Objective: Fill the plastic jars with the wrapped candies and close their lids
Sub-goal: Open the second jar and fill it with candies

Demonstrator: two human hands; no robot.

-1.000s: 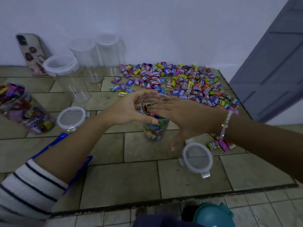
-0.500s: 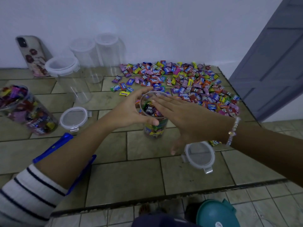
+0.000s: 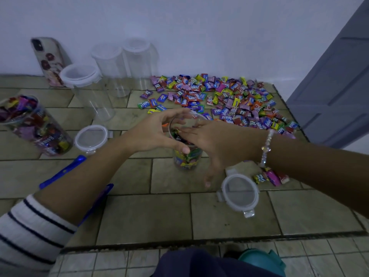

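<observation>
Two hands on the jar [image 3: 187, 158], middle of the surface [image 3: 139, 216]! The left hand [image 3: 151, 134] grips it, with the fingers curled over the far rim and the thumb on the near wall.

And the right?

The right hand [image 3: 217, 142] lies flat across the mouth, fingers straight on the candy inside, thumb hanging down the near side. There's a bracelet [image 3: 266, 148] on that wrist.

How full?

Wrappers show through the wall from the bottom up, and more sit just under those fingers.

Any lids about?

The near lid [image 3: 239, 193] lies flat just right of the right thumb. The left lid [image 3: 90, 137] sits well apart, left of the left hand.

And the supply?

A big pile [image 3: 229, 100] spreads far right, up to the wall. A few loose candies [image 3: 271, 177] lie just right of the near lid.

Anything else?

A full jar [image 3: 34, 124] stands open at the left edge. Three empty jars [image 3: 111, 70] with lids on stand far left, and a phone [image 3: 48, 58] leans on the wall beside them.
</observation>
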